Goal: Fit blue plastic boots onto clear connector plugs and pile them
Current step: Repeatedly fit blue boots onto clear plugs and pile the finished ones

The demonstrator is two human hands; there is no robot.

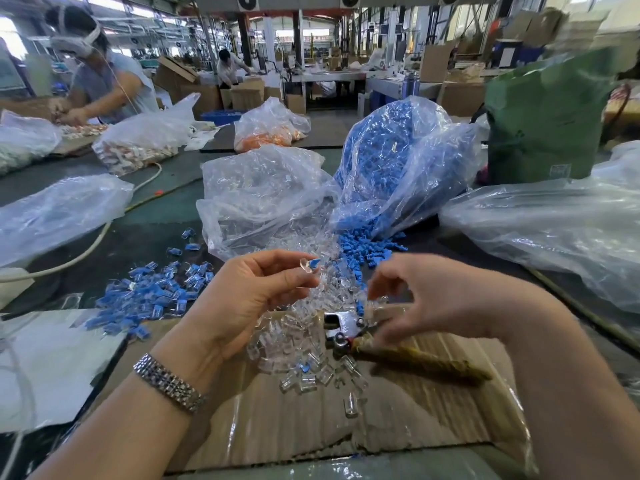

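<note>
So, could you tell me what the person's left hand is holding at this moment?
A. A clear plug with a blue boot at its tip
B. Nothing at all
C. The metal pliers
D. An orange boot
A: the left hand pinches a clear plug with a blue boot at its fingertips, raised above the loose clear plugs, while the pliers lie on the cardboard.

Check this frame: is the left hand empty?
No, the left hand pinches a clear plug with a blue boot at its fingers.
</note>
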